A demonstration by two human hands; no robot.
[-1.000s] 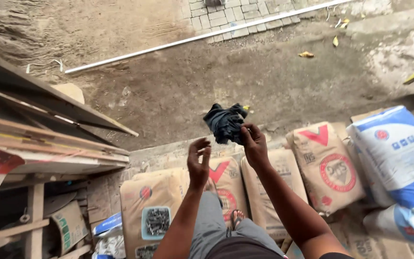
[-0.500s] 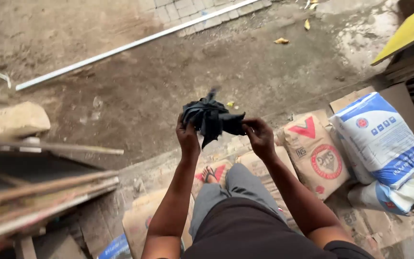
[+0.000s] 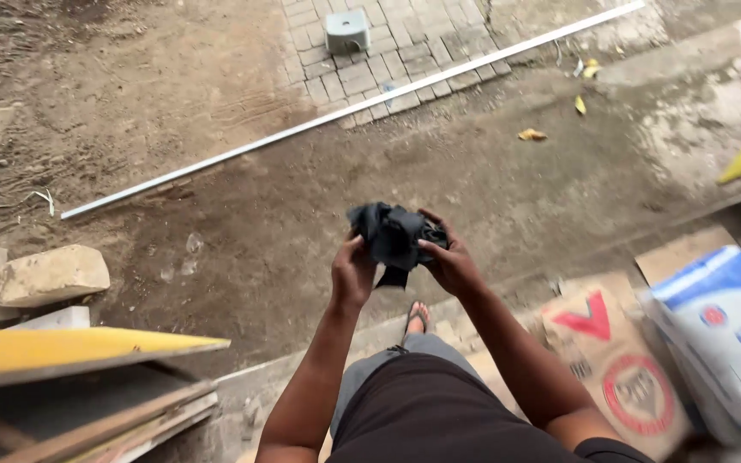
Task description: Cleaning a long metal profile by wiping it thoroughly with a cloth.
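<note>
Both hands hold a crumpled dark cloth [image 3: 394, 233] in front of the body, above bare, packed dirt ground [image 3: 242, 249]. The left hand [image 3: 352, 273] grips the lower left edge of the cloth, its fingers curled shut on the fabric. The right hand [image 3: 448, 261] closes on the right side of the cloth, thumb on top. A long white pipe [image 3: 345, 111] lies diagonally on the ground beyond the cloth. Past the pipe is a patch of grey paving blocks [image 3: 388, 60] carrying a small grey stool [image 3: 346, 30]. Left of the cloth lie stone blocks [image 3: 49, 274] and, nearer the person, stacked boards [image 3: 79, 386] with a yellow top face. Right of the cloth, cement sacks [image 3: 619, 369] lie flat beside a white-and-blue sack [image 3: 731, 326]. One sandalled foot [image 3: 417, 319] shows below the cloth.
</note>
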